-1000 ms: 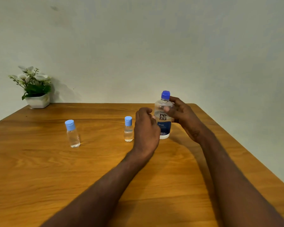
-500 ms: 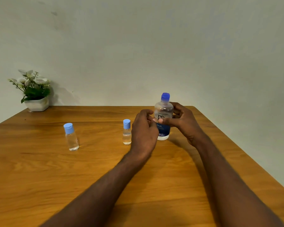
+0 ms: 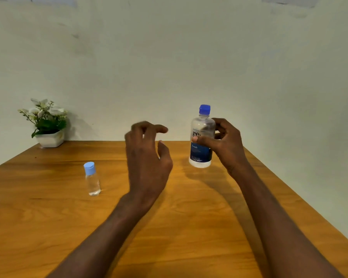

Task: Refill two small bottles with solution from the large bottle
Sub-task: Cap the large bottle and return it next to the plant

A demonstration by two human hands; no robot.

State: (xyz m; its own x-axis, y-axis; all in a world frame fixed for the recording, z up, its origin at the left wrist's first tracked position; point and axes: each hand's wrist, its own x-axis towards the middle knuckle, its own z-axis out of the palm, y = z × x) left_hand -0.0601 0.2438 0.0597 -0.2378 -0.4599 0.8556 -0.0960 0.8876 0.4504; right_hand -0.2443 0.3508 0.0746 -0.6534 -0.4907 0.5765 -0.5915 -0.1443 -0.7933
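My right hand (image 3: 227, 144) grips the large clear bottle (image 3: 201, 152) with a blue cap and dark blue label, holding it upright just above the wooden table (image 3: 48, 217). To its left my left hand (image 3: 147, 157) hovers open, fingers curled and apart, holding nothing. One small clear bottle (image 3: 92, 180) with a light blue flip cap stands on the table further left, a little liquid at its bottom. The second small bottle is hidden, probably behind my left hand.
A small white pot with white flowers (image 3: 46, 125) sits at the table's back left corner against the pale wall. The table's right edge (image 3: 301, 199) runs diagonally close past my right forearm.
My right hand has lifted the large bottle off the table. My left hand let go of it, moved left and opened. The second small bottle is now out of sight.
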